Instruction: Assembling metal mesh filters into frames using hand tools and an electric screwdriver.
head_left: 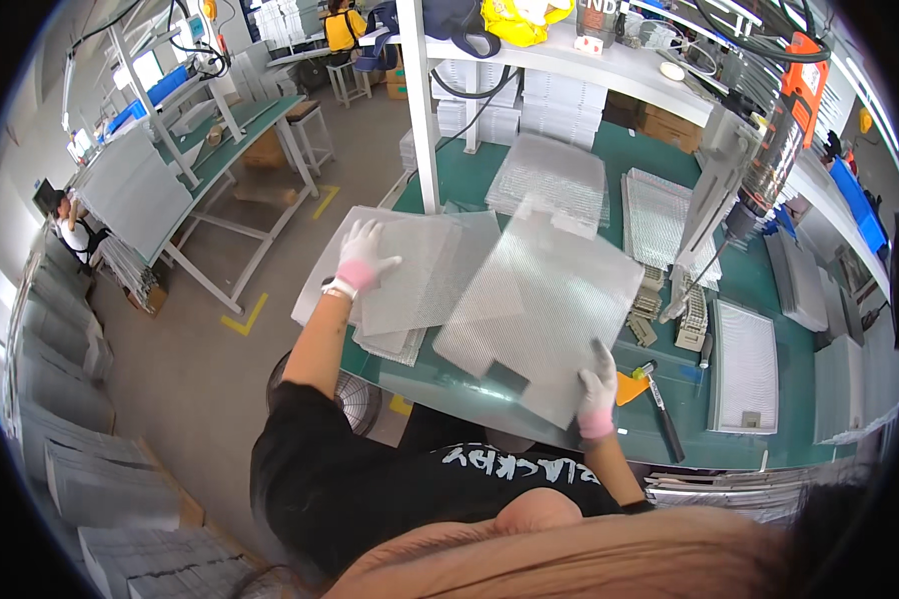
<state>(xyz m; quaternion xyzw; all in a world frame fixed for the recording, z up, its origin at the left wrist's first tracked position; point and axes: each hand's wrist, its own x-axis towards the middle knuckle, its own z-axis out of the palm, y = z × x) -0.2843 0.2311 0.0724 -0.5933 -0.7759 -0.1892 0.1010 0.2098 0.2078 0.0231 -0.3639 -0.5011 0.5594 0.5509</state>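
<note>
My left hand [362, 256], in a white glove with a pink cuff, lies with spread fingers on a thin grey mesh sheet [415, 270]. That sheet overlaps others at the table's left edge, over a small stack of panels [395, 344]. My right hand [598, 391], gloved the same way, grips the near right edge of a larger silvery mesh panel [544, 290] with notched ends. This panel slants over the green table, its left part close to the sheets; whether it touches the table cannot be made out. Behind it sits a pile of clear-looking mesh sheets [549, 180].
An orange power screwdriver [784, 130] hangs on a stand at the right. Below are metal blocks [691, 324], a black-handled hammer [666, 419] and a framed mesh panel [744, 369]. A white post [419, 110] rises at the table's far left. White stacks [559, 105] stand under the shelf.
</note>
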